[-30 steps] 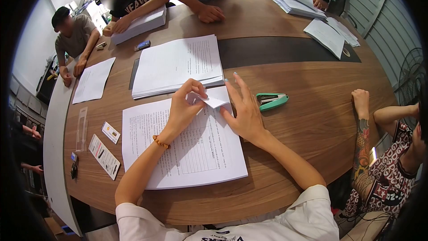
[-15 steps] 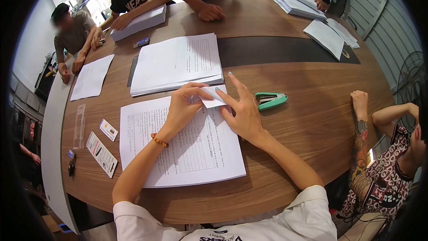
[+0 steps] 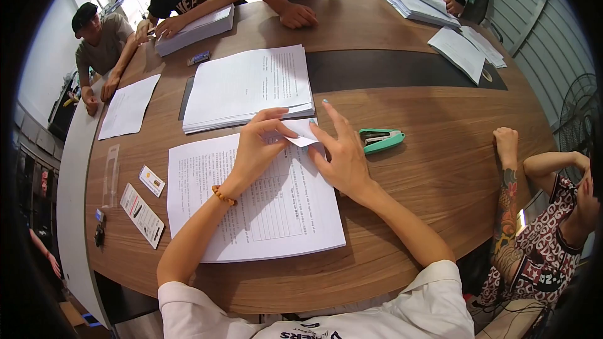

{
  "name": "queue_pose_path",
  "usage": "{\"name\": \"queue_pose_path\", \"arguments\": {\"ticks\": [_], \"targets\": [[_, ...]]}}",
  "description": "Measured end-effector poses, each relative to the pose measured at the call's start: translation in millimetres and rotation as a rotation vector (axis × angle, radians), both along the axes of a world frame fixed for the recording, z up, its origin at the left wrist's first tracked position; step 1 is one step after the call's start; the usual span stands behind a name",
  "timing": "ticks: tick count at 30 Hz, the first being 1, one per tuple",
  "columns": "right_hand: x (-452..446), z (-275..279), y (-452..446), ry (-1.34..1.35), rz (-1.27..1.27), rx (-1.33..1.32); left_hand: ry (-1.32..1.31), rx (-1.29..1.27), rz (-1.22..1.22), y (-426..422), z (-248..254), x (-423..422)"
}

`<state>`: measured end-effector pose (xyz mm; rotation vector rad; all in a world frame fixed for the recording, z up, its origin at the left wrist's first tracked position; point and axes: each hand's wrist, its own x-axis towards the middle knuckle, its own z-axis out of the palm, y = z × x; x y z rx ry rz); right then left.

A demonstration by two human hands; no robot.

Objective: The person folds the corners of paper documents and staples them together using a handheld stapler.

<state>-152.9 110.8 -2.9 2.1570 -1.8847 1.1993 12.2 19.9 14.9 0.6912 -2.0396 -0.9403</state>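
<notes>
A printed stack of paper (image 3: 264,213) lies in front of me, its top edge turned up into a white flap. My left hand (image 3: 264,138) pinches this flap between thumb and fingers. Just right of it, my right hand (image 3: 341,157) has its fingers spread, one fingertip and the thumb touching the flap's right end. A green stapler (image 3: 384,141) lies on the table beside my right hand. Beyond both hands is a second, larger paper stack (image 3: 248,85).
Left of the stack are a packaging card (image 3: 143,215), a small card (image 3: 152,181), a clear plastic case (image 3: 111,176) and a single sheet (image 3: 129,107). Co-workers with paper piles (image 3: 198,30) sit across the wooden table (image 3: 440,169). A tattooed arm (image 3: 507,207) rests at right.
The lifted flap has bent and shifted slightly right between my hands, which have barely moved. The co-worker at the far left has raised their head.
</notes>
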Motion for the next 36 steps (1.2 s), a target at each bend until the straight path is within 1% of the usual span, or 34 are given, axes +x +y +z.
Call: {"name": "queue_pose_path", "arguments": {"ticks": [1, 3, 5, 7, 9, 10, 12, 13, 15, 16, 18, 22, 23, 25, 27, 31, 33, 34, 36], "targets": [[0, 1, 0, 0.012, 0.007, 0.006, 0.000, 0.000, 0.000, 0, 0, 0], [0, 2, 1, 0.012, 0.009, 0.000, -0.013, 0.130, -0.008, 2, 3, 0], [1, 3, 2, 0.011, 0.011, -0.005, -0.011, 0.148, 0.016, 3, 5, 0], [4, 5, 1, -0.069, -0.029, 0.009, -0.008, 0.165, 0.042, 5, 9, -1], [4, 3, 0, -0.081, -0.025, 0.012, 0.054, 0.274, 0.040, 9, 15, -3], [3, 2, 0, -0.090, -0.021, 0.016, 0.053, 0.274, 0.040, 8, 14, -2], [1, -1, 0, -0.053, -0.017, 0.016, -0.087, 0.165, 0.031, 4, 9, 1], [1, -2, 0, -0.015, -0.013, 0.016, -0.086, 0.165, 0.032, 4, 8, 1], [0, 0, 0, -0.021, -0.002, 0.024, -0.007, 0.049, 0.019, 4, 5, 0], [0, 1, 0, -0.028, 0.008, 0.031, -0.007, 0.049, 0.019, 4, 5, 0], [0, 0, 0, -0.016, 0.010, 0.023, 0.004, 0.140, -0.013, 2, 3, 0], [0, -1, 0, -0.016, 0.014, -0.008, -0.002, 0.147, -0.015, 0, 2, 1], [1, -1, 0, -0.016, 0.014, -0.009, -0.027, 0.113, -0.001, 0, 3, 2], [4, 0, -1, -0.100, -0.017, -0.004, -0.052, 0.079, 0.012, 3, 6, 0], [3, 0, -1, -0.098, -0.013, 0.001, 0.105, 0.192, 0.039, 9, 11, -4], [2, 0, 1, -0.067, 0.004, 0.031, 0.025, 0.254, 0.036, 7, 12, 0], [1, 1, 1, -0.050, 0.011, 0.022, -0.054, 0.137, 0.003, 3, 7, 2], [1, 2, 0, -0.034, 0.017, 0.011, -0.054, 0.137, 0.003, 3, 5, 2], [1, 1, 0, -0.043, 0.027, 0.006, -0.015, 0.050, 0.008, 3, 4, 1]]}}
